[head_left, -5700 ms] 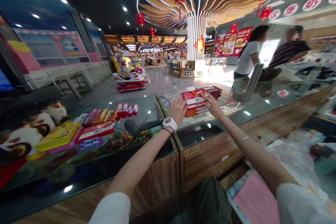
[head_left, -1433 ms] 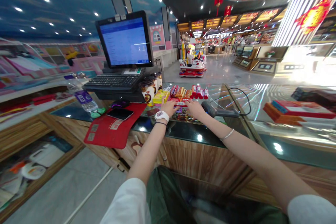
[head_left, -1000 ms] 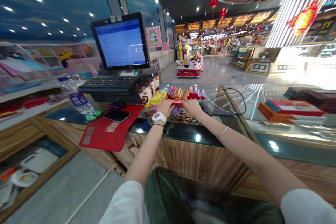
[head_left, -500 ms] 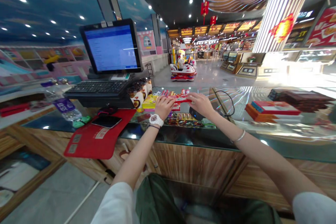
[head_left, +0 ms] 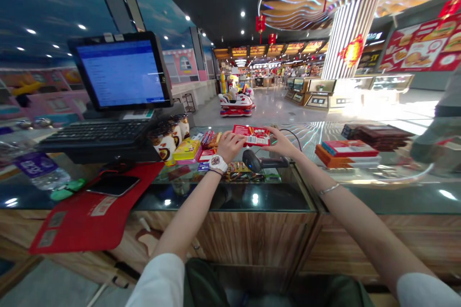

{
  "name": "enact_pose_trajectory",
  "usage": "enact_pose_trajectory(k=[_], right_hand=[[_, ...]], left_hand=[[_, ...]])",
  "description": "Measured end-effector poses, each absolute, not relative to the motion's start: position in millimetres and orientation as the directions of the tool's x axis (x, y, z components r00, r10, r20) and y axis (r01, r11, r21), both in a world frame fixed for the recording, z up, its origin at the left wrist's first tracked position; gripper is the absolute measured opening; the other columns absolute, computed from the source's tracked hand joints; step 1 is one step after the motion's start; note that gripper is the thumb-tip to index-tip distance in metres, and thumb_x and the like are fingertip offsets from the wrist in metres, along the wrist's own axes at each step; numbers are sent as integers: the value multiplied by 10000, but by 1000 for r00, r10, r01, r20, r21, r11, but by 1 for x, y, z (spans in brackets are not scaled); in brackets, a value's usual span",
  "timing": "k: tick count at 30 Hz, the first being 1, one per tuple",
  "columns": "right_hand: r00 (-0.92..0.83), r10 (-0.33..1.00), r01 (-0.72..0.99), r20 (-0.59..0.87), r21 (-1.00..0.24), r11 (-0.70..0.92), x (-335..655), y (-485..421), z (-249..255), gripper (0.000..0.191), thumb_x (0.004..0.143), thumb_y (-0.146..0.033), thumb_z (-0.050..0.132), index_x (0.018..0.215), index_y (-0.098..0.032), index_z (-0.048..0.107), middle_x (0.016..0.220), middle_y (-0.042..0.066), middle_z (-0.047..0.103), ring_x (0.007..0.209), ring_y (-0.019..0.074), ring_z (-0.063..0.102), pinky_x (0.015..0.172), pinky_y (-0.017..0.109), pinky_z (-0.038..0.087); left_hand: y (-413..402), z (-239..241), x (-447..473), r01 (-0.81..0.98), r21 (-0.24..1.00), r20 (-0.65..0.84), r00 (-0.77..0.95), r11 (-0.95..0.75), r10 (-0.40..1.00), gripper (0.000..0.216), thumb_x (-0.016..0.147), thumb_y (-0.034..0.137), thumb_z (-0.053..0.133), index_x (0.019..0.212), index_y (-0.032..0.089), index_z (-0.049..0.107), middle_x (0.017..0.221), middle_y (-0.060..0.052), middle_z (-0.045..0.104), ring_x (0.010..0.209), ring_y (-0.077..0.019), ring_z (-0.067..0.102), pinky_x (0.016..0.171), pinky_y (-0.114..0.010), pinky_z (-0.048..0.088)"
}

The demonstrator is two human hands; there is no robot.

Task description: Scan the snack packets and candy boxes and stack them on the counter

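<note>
Left hand [head_left: 231, 147] and right hand [head_left: 284, 144] pinch a red box [head_left: 256, 135] by its ends near the scanner [head_left: 252, 161]; it looks not put down yet, but a box pile [head_left: 349, 148] sits at right

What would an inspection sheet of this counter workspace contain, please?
Surface: counter with dark glass top and wooden fronts.
Handled things: flat rectangular red-and-white box, barcode showing.
Clutter: dark plastic handheld scanner; thin red mat bearing a black rectangular phone; stack of flat red and orange boxes.
Hands: left hand and right hand hold the barcoded box.
Cables: thin black cable, arcing behind the right hand.
Surroundings: lit black-framed monitor; white-and-red ride-on toy on the floor.
</note>
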State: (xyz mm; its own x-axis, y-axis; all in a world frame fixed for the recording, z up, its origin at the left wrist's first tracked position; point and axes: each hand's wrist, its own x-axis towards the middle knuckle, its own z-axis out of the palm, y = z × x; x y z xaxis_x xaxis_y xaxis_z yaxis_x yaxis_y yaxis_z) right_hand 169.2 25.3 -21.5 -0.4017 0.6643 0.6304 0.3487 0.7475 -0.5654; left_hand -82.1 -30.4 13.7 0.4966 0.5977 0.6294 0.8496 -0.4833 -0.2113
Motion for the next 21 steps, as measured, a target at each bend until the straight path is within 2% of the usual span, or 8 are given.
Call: enact_pose_trajectory(k=[3, 7, 12, 16, 21], right_hand=[[-406, 579, 380, 707, -445, 811, 170, 25, -21, 852, 703, -423, 815, 1439, -180, 460, 1410, 167, 535, 1314, 300, 494, 1105, 488, 398], [-389, 509, 436, 768, -333, 836, 168, 23, -22, 898, 696, -355, 811, 1482, -194, 408, 1447, 152, 492, 1356, 296, 458, 1159, 479, 350], [-400, 430, 466, 809, -224, 856, 165, 19, -23, 845, 730, -306, 774, 1484, -221, 402, 1465, 133, 483, 1373, 291, 452, 1162, 469, 363], [-405, 433, 520, 806, -187, 834, 165, 13, -20, 777, 793, -292, 713, 1495, -257, 379, 1505, 109, 461, 1393, 281, 440, 1156, 481, 368], [-425, 455, 522, 783, -199, 830, 164, 10, -19, 783, 804, -292, 709, 1505, -256, 360, 1533, 108, 438, 1414, 282, 419, 1154, 478, 369]], left_hand=[[-26, 6, -86, 841, -229, 643, 508, -489, 573, 302, 985, 235, 437, 1123, 275, 703, 1139, -64, 726, 1077, -216, 625, 1099, -460, 396], [-24, -1, -93, 829, -263, 680, 522, -494, 515, 282, 939, 216, 525, 1166, 250, 688, 1185, -89, 706, 1115, -230, 634, 1109, -453, 413], [-23, -5, -94, 826, -282, 720, 518, -489, 461, 354, 913, 247, 570, 1264, 237, 620, 1411, -123, 581, 1319, -262, 532, 1171, -494, 364], [-22, -7, -94, 829, -266, 717, 511, -492, 473, 382, 920, 313, 567, 1290, 217, 580, 1547, -145, 429, 1448, -285, 385, 1201, -541, 308], [-18, -9, -96, 831, -249, 691, 513, -498, 509, 385, 910, 289, 572, 1286, 204, 571, 1566, -150, 399, 1465, -292, 356, 1215, -560, 275]])
